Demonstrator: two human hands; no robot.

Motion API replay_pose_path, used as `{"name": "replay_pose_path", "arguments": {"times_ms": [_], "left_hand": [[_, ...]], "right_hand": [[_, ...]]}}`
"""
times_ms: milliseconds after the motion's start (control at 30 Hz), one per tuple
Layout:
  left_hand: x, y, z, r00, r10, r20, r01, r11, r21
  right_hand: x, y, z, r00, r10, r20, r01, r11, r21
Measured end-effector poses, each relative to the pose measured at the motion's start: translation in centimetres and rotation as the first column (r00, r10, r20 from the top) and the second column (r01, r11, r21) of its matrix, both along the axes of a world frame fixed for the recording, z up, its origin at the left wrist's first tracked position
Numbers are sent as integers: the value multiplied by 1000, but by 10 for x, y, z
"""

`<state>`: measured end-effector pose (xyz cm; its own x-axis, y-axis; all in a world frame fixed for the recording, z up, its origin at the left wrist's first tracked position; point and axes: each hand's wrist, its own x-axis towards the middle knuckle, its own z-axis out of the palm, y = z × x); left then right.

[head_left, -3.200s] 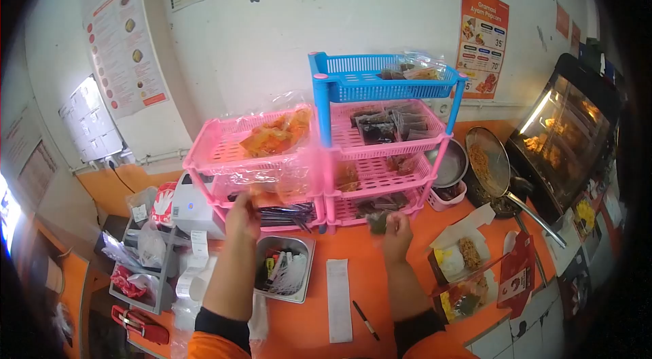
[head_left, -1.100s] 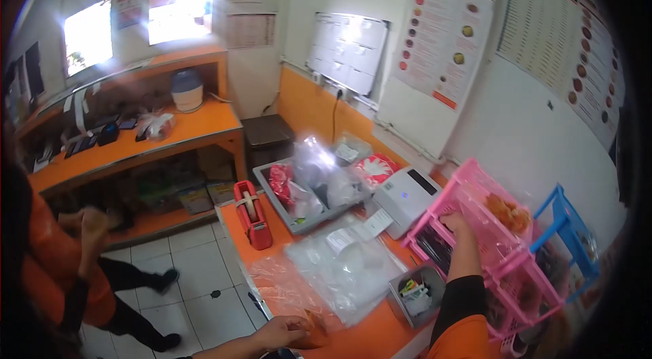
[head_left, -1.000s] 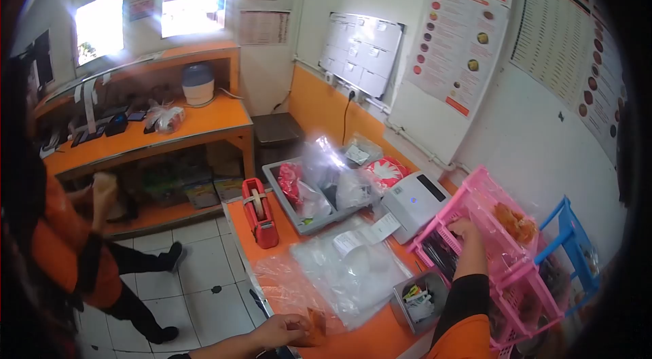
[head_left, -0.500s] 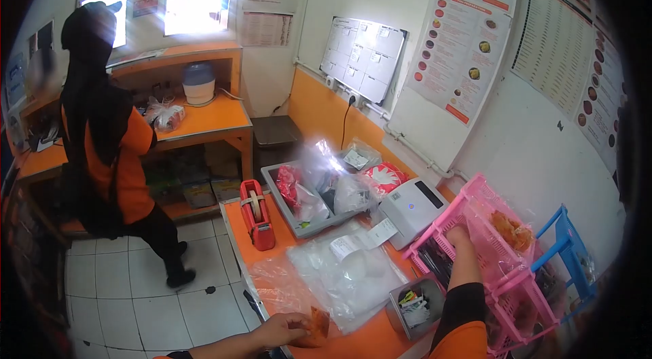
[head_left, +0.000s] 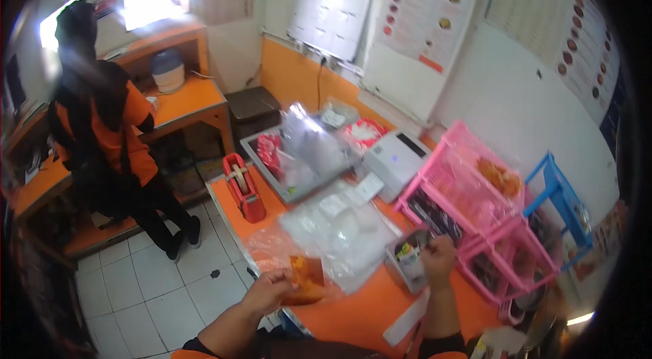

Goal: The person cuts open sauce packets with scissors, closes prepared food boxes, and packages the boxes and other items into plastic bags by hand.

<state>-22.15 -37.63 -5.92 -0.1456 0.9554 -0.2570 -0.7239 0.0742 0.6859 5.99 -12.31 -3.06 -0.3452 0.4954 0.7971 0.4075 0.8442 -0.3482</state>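
My left hand (head_left: 267, 293) pinches a small orange-brown packet (head_left: 309, 279) above the front of the orange table (head_left: 346, 316). Over the right side of a small grey bin (head_left: 402, 275) is my right hand (head_left: 440, 261), its fingers curled together. What it holds, if anything, is too blurred to make out. Small white, yellow and green items lie in the bin. Just behind the packet, clear plastic bags (head_left: 326, 233) are spread flat, with paper slips on top.
Pink stacked baskets (head_left: 468, 226) stand right, beside a blue rack (head_left: 560, 199). A label printer (head_left: 397, 162), a grey tray (head_left: 299, 194) of bagged goods and a red tape dispenser (head_left: 248, 199) line the table's back. A person (head_left: 102, 121) stands at the left counter.
My right hand has come out of the pink basket to the grey bin. The left hand has raised the packet slightly. The other person has turned and shifted, and the view has moved.
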Motion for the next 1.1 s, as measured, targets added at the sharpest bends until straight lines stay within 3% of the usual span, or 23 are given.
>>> {"name": "replay_pose_path", "arguments": {"times_ms": [67, 133, 167, 233, 267, 367, 500, 567, 667, 767, 867, 967, 1100], "left_hand": [[-3, 1, -9, 998, -12, 69, 4, 993, 118], [0, 5, -4, 994, -24, 109, 10, 992, 122], [2, 8, -3, 992, -28, 125, 12, 992, 129], [6, 10, -6, 989, -72, 133, 51, 987, 149], [9, 11, -4, 985, -96, 145, 74, 986, 151], [18, 12, 2, 975, -166, 148, 142, 977, 158], [28, 10, 2, 970, -228, 80, 211, 960, 183], [35, 10, 2, 968, -249, 18, 242, 954, 174], [45, 9, -3, 955, -286, -78, 294, 945, 146], [53, 9, -12, 940, -327, -95, 337, 931, 139], [60, 8, -12, 932, -354, -81, 361, 926, 107], [65, 7, -10, 924, -378, -58, 383, 919, 100], [69, 8, -8, 912, -400, -85, 407, 908, 98]], "right_hand": [[8, -76, -24, 963, 56, 264, -68, 997, 36], [21, -129, -71, 866, 240, 440, -224, 971, -88], [26, -150, -83, 849, 263, 457, -177, 959, -223], [34, -184, -95, 820, 324, 471, -81, 881, -465], [42, -189, -96, 825, 403, 397, -151, 834, -531], [53, -203, -95, 921, 336, 195, -167, 796, -581], [62, -209, -108, 872, 95, 481, 312, 650, -693], [57, -209, -100, 780, 98, 618, 491, 516, -702], [51, -215, -104, 703, -110, 703, 554, 705, -443], [41, -209, -96, 732, 31, 681, 583, 490, -649], [38, -209, -103, 679, -17, 734, 627, 533, -568], [47, -194, -111, 616, 235, 752, 623, 439, -647], [48, -199, -110, 637, 213, 741, 595, 477, -647]]}}
